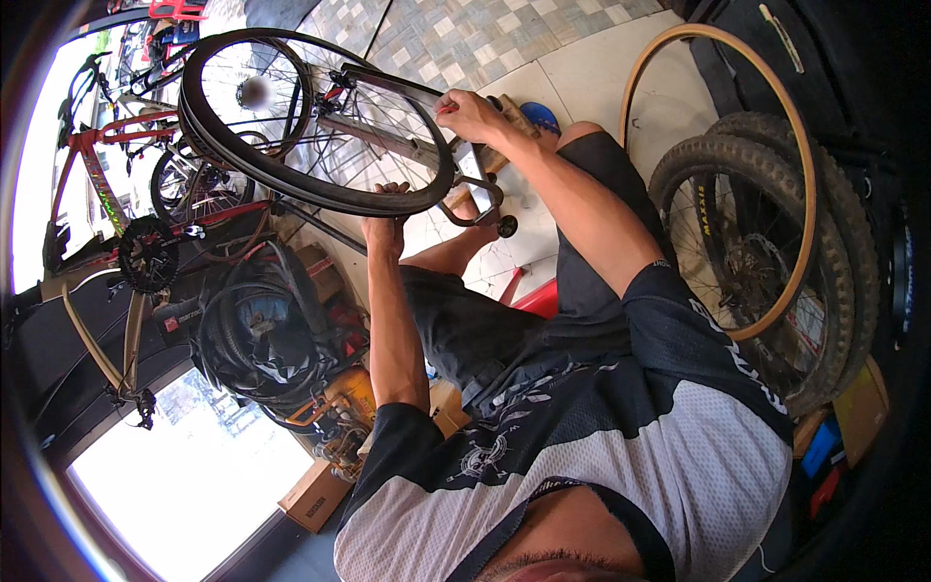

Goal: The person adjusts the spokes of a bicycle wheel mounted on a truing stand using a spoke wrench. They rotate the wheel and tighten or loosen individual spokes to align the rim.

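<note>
A black-rimmed spoked bicycle wheel [427,197] sits in a grey metal wheel stand [388,143] in front of me, tilted in the view. My left hand [386,225] is closed around the near part of the rim, with fingertips showing over its inner side among the spokes. Across the wheel, my right hand [470,116] is pinched beside the stand's upright. A small red bit shows at its fingertips, too small to name. The stand's base [475,189] rests between my legs.
Wheels with knobby tyres [693,160] and a tan hoop [813,194] lean at right. A red bicycle frame [92,150] and a crankset [148,254] are at left. Below them lie a black bundle [257,335] and a cardboard box [315,495]. Part of a red seat [540,299] shows beneath me.
</note>
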Available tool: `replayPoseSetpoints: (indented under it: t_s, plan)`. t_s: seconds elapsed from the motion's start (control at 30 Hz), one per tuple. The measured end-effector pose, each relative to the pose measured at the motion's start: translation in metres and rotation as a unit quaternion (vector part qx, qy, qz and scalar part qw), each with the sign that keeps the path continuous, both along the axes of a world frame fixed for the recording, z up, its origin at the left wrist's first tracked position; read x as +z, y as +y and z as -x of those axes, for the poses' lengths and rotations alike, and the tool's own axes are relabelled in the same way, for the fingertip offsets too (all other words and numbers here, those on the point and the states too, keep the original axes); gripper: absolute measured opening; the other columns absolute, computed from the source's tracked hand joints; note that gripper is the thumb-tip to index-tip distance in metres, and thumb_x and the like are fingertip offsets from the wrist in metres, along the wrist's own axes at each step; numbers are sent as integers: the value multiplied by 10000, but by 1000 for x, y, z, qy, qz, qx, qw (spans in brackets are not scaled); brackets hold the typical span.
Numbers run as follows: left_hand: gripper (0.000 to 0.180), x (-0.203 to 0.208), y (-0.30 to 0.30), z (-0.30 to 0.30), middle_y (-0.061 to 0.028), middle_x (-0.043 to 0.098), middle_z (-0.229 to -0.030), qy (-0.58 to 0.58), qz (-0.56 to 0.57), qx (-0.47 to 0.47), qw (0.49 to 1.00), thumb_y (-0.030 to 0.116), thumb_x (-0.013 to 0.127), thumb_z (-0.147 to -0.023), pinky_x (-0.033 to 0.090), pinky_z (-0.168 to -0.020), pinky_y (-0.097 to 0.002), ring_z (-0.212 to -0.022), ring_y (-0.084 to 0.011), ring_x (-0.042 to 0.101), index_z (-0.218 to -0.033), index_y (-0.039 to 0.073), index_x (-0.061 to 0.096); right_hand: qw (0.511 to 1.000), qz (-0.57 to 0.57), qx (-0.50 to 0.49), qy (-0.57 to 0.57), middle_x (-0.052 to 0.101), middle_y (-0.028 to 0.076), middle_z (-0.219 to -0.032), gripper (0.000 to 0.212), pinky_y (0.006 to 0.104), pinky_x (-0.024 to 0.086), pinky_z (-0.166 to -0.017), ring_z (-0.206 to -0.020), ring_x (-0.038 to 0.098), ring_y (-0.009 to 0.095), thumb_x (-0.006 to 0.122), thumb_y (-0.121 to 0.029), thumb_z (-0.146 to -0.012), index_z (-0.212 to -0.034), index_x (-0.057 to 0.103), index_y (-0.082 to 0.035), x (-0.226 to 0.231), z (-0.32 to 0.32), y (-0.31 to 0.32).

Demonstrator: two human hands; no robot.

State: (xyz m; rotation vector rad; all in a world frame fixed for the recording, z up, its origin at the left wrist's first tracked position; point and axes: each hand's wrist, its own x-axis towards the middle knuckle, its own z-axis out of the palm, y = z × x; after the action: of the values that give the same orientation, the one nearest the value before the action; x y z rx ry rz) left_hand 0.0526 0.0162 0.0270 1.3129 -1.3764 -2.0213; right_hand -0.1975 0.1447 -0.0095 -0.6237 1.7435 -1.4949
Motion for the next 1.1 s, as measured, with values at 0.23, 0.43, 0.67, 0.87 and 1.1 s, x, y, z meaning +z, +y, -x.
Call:
replayPoseSetpoints:
  t_s: [0.23, 0.43, 0.67, 0.87, 1.1]
  plan:
    - [236, 0, 1, -1, -74, 647, -1022, 11, 1, -8, 1000, 304, 585, -1029, 578, -836, -397, -1050, -262, 677, -1061, 72, 556, 1000, -15, 6, -7, 721, 120, -1013, 390, 323, 520, -849, -929, 675, 215, 687, -298, -796, -1089, 694, -40, 1, -1, -1]
    - [283, -3, 4, 5, -121, 663, -1035, 4, 9, 2, 1000, 318, 582, -1029, 577, -835, -383, -995, -276, 685, -1052, 36, 576, 1000, -10, 1, -5, 722, 122, -1022, 392, 322, 519, -860, -947, 677, 217, 687, -300, -796, -1090, 693, -40, -3, 0, -1]
    - [407, -3, -6, 9, -217, 659, -1174, 0, 18, -43, 999, 361, 545, -1040, 515, -960, -444, -1090, -336, 643, -1151, -30, 565, 1000, 0, 1, -3, 723, 125, -1020, 384, 317, 516, -857, -942, 673, 216, 686, -293, -784, -1076, 697, -44, -4, -1, -3]
    - [374, 20, -8, 25, -187, 679, -1146, 3, 67, -58, 996, 371, 618, -1003, 495, -936, -428, -1063, -311, 654, -1121, 19, 570, 1000, 5, -4, 3, 725, 126, -1014, 388, 317, 518, -849, -931, 675, 217, 692, -293, -788, -1082, 695, -40, -5, 0, -2]
    - [304, 82, -49, 38, -175, 661, -1192, -44, 103, -56, 992, 322, 603, -997, 487, -922, -442, -1134, -317, 614, -1127, 48, 577, 1000, -8, -4, 13, 721, 124, -985, 374, 324, 517, -830, -905, 672, 216, 695, -294, -793, -1067, 695, -39, -7, -2, -4]
